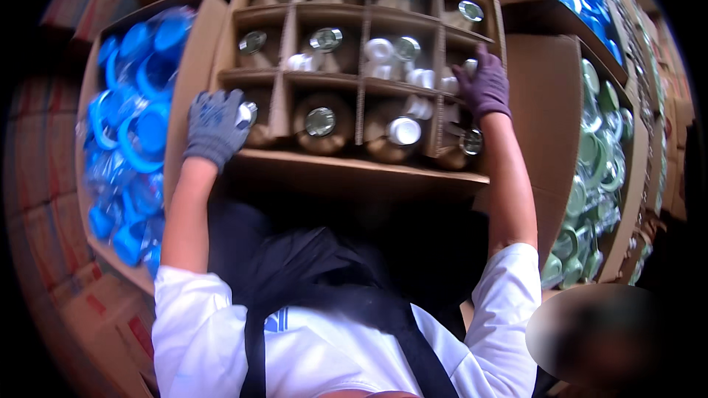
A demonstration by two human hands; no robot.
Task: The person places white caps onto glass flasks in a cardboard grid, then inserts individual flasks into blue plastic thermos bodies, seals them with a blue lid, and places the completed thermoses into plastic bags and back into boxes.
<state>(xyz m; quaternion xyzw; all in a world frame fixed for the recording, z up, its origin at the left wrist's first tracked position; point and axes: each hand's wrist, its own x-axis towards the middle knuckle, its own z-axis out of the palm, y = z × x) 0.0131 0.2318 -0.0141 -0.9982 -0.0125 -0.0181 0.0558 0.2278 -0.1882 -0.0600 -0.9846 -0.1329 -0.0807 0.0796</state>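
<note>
A cardboard box (346,158) with cardboard dividers stands in front of me, a clear glass bottle (321,121) in most of its compartments. My left hand (214,127), in a grey knitted glove, closes at the neck of the near-left bottle (248,113). On the right side my right hand (485,85), in a purple glove, is closed at the top of a middle-row compartment; a small pale piece shows by its fingertips, too blurred to name. White caps (379,51) lie among the bottles, some stacked. One white cap (404,131) sits over a near-row bottle's mouth.
To the left, an open carton holds blue plastic lids (147,133) in clear bags. Pale green lids (590,155) fill a carton on the right. More blue lids (579,0) are at the far right. Stacked cartons (103,317) stand at the lower left.
</note>
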